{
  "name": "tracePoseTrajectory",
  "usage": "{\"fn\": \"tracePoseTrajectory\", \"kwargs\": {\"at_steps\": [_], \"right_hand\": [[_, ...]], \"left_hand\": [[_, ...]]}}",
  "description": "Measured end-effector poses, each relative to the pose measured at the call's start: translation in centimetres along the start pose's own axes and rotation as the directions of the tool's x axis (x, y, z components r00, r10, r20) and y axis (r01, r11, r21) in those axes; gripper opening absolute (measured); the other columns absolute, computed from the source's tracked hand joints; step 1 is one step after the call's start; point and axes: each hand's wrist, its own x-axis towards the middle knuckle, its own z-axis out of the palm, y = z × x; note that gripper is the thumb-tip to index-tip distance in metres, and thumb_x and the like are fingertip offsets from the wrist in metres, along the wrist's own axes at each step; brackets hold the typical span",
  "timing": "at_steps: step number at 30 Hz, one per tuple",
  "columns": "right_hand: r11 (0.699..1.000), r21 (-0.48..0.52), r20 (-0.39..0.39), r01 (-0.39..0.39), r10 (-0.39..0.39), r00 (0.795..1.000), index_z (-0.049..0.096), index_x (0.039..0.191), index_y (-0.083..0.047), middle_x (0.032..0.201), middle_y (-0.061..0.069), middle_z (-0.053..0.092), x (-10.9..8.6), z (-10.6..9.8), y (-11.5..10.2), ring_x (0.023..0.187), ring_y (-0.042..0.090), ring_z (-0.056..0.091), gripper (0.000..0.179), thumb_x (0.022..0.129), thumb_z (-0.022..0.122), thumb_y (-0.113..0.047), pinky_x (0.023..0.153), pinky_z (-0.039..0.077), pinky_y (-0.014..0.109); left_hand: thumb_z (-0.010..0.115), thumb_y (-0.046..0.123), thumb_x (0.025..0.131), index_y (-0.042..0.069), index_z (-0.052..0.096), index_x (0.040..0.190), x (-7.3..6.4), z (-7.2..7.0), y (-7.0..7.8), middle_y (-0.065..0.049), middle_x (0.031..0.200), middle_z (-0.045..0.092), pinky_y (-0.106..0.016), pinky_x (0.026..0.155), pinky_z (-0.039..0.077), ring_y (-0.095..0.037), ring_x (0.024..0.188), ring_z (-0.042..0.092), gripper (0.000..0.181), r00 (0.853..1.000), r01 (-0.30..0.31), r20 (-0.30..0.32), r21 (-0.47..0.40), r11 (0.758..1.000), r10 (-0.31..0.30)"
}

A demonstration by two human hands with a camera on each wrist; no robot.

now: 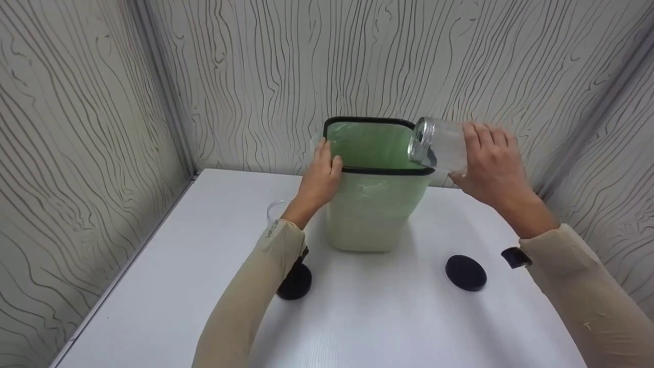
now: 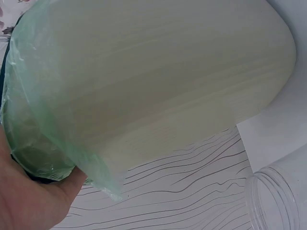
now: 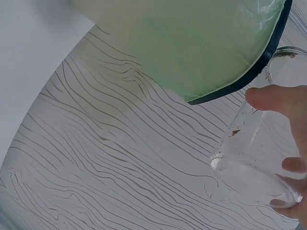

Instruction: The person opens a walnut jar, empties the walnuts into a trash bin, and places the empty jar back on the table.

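Note:
A trash bin (image 1: 365,214) with a black rim and a pale green liner bag (image 2: 33,110) stands upright on the table. My left hand (image 1: 321,176) grips its left rim, and the thumb (image 2: 72,184) lies against the outside over the liner. My right hand (image 1: 493,158) holds a clear jar (image 1: 448,145) tipped on its side, its open mouth at the bin's right rim. Small brown flecks (image 3: 235,132) cling to the jar wall in the right wrist view. The bottom of the bin's inside is hidden.
Two round black lids lie on the white table (image 1: 168,286): one lid (image 1: 466,273) at the right, another lid (image 1: 294,284) partly under my left forearm. A second clear jar (image 2: 276,201) is left of the bin, mostly behind that forearm. Wood-patterned walls (image 1: 286,66) enclose the table.

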Motion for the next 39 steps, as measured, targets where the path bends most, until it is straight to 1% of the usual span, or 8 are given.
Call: {"fn": "tracePoseTrajectory", "kwargs": {"at_steps": [5,10,15,17,26,33,36,39], "right_hand": [[0.989,0.102,0.033,-0.107,0.104,0.994,0.034,0.135,0.005,0.122,0.029,0.047,-0.6,0.1,-0.1,0.110,0.048,0.044,0.092,0.062,0.085,-0.022,0.085,0.036,0.063],[0.961,0.198,0.067,-0.193,0.183,0.981,0.033,0.136,0.004,0.122,0.029,0.047,-1.1,0.2,-0.2,0.111,0.047,0.044,0.092,0.065,0.084,-0.024,0.088,0.035,0.061],[0.925,0.280,0.079,-0.257,0.244,0.966,0.035,0.135,0.006,0.123,0.027,0.046,-1.5,0.4,-0.1,0.111,0.046,0.044,0.093,0.064,0.084,-0.026,0.088,0.036,0.061],[0.904,0.316,0.093,-0.289,0.274,0.957,0.035,0.135,0.006,0.125,0.026,0.046,-1.7,0.5,-0.1,0.111,0.046,0.044,0.093,0.064,0.085,-0.027,0.087,0.036,0.063],[0.790,0.449,0.175,-0.417,0.380,0.908,0.033,0.139,0.000,0.126,0.025,0.045,-2.7,1.0,0.1,0.112,0.045,0.044,0.097,0.065,0.086,-0.031,0.085,0.034,0.065],[0.716,0.517,0.226,-0.469,0.414,0.882,0.032,0.138,0.002,0.130,0.026,0.044,-3.6,1.1,0.0,0.118,0.046,0.042,0.094,0.068,0.085,-0.032,0.089,0.031,0.065],[0.667,0.566,0.249,-0.486,0.423,0.871,0.032,0.136,0.002,0.131,0.027,0.045,-4.0,1.4,0.0,0.120,0.046,0.042,0.091,0.069,0.085,-0.030,0.091,0.032,0.064],[0.617,0.618,0.271,-0.487,0.414,0.869,0.032,0.135,0.002,0.132,0.027,0.044,-4.4,1.6,0.1,0.122,0.045,0.041,0.088,0.070,0.084,-0.025,0.095,0.033,0.061]], "left_hand": [[0.025,0.032,0.102,0.001,0.015,0.150,-0.1,-0.1,0.0,-0.011,0.157,0.010,-0.039,0.111,0.021,-0.025,0.140,0.019,0.058,1.000,-0.011,-0.003,-0.003,1.000,0.011],[0.025,0.033,0.102,0.002,0.015,0.150,-0.1,-0.1,0.0,-0.011,0.157,0.010,-0.039,0.111,0.020,-0.025,0.141,0.019,0.058,1.000,-0.007,0.000,0.001,1.000,0.007],[0.025,0.032,0.102,0.001,0.016,0.150,0.0,-0.1,0.0,-0.011,0.157,0.011,-0.040,0.109,0.026,-0.026,0.137,0.027,0.057,1.000,-0.008,-0.007,-0.003,1.000,0.008],[0.024,0.032,0.103,0.001,0.017,0.150,0.1,0.0,0.0,-0.011,0.157,0.011,-0.041,0.107,0.028,-0.026,0.136,0.030,0.057,1.000,-0.008,-0.009,-0.003,1.000,0.008],[0.024,0.032,0.102,0.001,0.018,0.150,0.0,0.0,0.1,-0.011,0.157,0.012,-0.041,0.108,0.027,-0.026,0.136,0.029,0.057,1.000,-0.008,-0.013,0.002,1.000,0.008],[0.025,0.031,0.102,0.001,0.018,0.150,0.1,0.0,0.0,-0.010,0.157,0.012,-0.041,0.108,0.026,-0.026,0.137,0.027,0.057,1.000,0.000,-0.010,0.003,1.000,0.000],[0.026,0.030,0.103,0.001,0.018,0.150,0.1,0.1,0.0,-0.011,0.157,0.012,-0.041,0.108,0.026,-0.026,0.137,0.028,0.055,1.000,-0.001,-0.012,0.004,1.000,0.001],[0.027,0.029,0.103,0.001,0.018,0.150,0.1,0.0,0.0,-0.011,0.157,0.012,-0.041,0.109,0.025,-0.026,0.138,0.026,0.055,1.000,0.002,-0.012,0.000,1.000,-0.002]]}}
